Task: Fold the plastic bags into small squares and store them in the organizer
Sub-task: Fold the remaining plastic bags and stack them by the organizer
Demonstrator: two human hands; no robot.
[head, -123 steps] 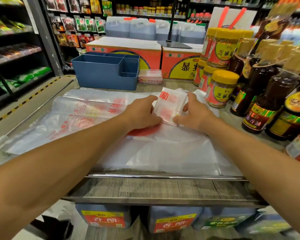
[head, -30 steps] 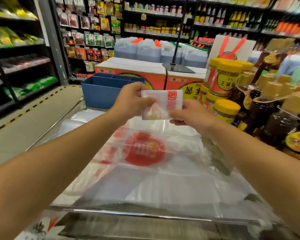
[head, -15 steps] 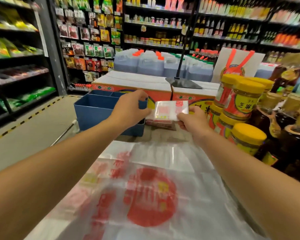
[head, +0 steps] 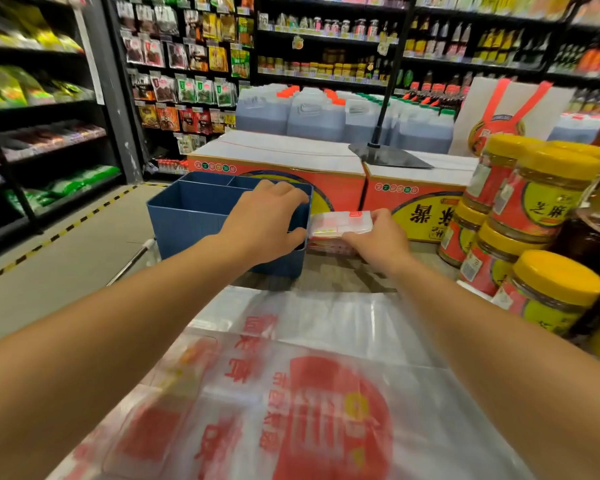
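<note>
A folded plastic bag (head: 340,223), a small white square with red print, is held flat just right of the blue organizer (head: 187,220). My right hand (head: 378,242) grips its right side. My left hand (head: 267,220) hovers over the organizer's right end, thumb and fingers curled at the bag's left edge. Under the bag lies a low stack of folded bags (head: 329,250) on the table. The organizer's visible compartments look empty. Several unfolded bags (head: 326,393) with a red round logo lie spread flat in front of me.
Yellow-lidded jars (head: 548,195) and dark bottles (head: 586,251) are stacked close on the right. Red-and-white cartons (head: 281,161) stand right behind the organizer, with a black stand base (head: 385,155) on them. Shop shelves line the left and back; an aisle floor runs along the left.
Both hands have carried the folded bag away from me and down, from in front of the cartons to just above the stack beside the organizer. My view has moved forward.
</note>
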